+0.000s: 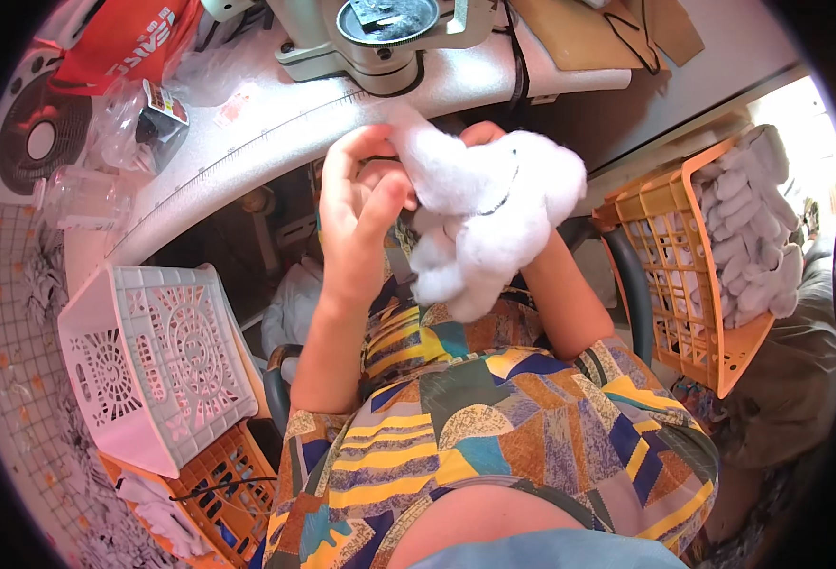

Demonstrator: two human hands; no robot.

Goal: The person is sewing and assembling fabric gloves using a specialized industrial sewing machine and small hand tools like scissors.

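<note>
White table point(247, 156) ahead of hands. Orange crate point(748, 346) right of right hand point(481, 133). White fluffy piece point(517, 213) between hands, bulk covering right one; no clear long axis, narrow end at left hand point(366, 185). Left half-curled, touching; pinch can't tell. Right mostly hidden; grip can't tell.

Two hands point(359, 185), one white stuffed piece point(532, 209), two orange crates point(709, 294), one white crate point(190, 365), one fan point(40, 142)
</note>
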